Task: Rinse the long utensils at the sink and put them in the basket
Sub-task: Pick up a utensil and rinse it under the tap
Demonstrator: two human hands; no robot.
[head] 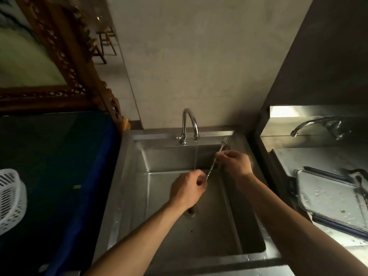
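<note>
A long thin metal utensil (212, 167) with a small fork end and a twisted shaft is held slanted over the steel sink (127, 176). My left hand (187, 189) grips its lower end. Nearer the fork tip, my right hand (235, 163) pinches the shaft. A thin stream of water falls from the curved tap (190, 124) just left of the utensil, down behind my left hand. The white plastic basket (11, 198) sits at the far left, on the dark counter.
The dark counter has a blue edge (95, 186) bordering the sink's left side. A carved wooden frame (65, 56) leans above it. On the right, a second tap (318, 126) and a wet metal tray (328, 198) lie on a steel surface. Bare wall behind.
</note>
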